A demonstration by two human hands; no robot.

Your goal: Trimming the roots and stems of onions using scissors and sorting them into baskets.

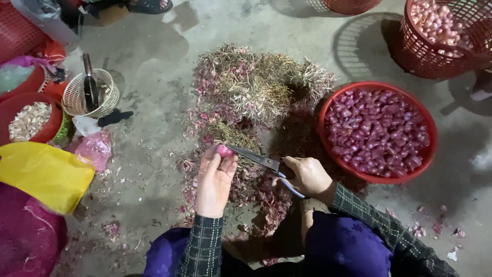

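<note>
Hands clenched: left (215, 177) on pink shallot (224, 150), right (307, 176) on scissors (259, 160), near yellow bag (43, 174).

Your left hand (215, 177) holds a small pink shallot (224, 150) at mid-frame. Your right hand (307, 176) holds scissors (256, 158), tips touching it. A red bowl (429, 154) of shallots sits right.

Left hand (215, 177) was raised palm-up, fingers curled and pinched at the tips. Right hand (307, 176) lay knuckles-up, fingers closed in a grip. Both forearms, in checked sleeves, extended forward from the lap.
</note>
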